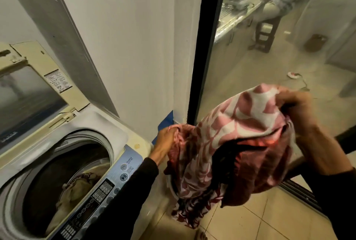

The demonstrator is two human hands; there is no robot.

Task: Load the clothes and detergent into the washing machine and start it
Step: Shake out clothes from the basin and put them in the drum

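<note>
A top-loading washing machine (123, 135) fills the lower left, its lid (28, 93) raised. Beige and patterned clothes (77, 187) lie in the drum. The control panel (107, 184) runs along the machine's near edge. Both hands hold a pink-and-white patterned cloth (237, 133), bundled with darker red and black fabric, to the right of the machine above the floor. My left hand (166, 139) grips its left end near the machine's right corner. My right hand (300, 107) grips the upper right end, higher up. No detergent is visible.
A white wall stands behind the machine. A black-framed glass door (204, 47) is to the right; through it a person at a counter (237, 18) and a stool (265, 33) show. A white basket rim (171, 185) peeks out under the cloth on the tiled floor (260, 220).
</note>
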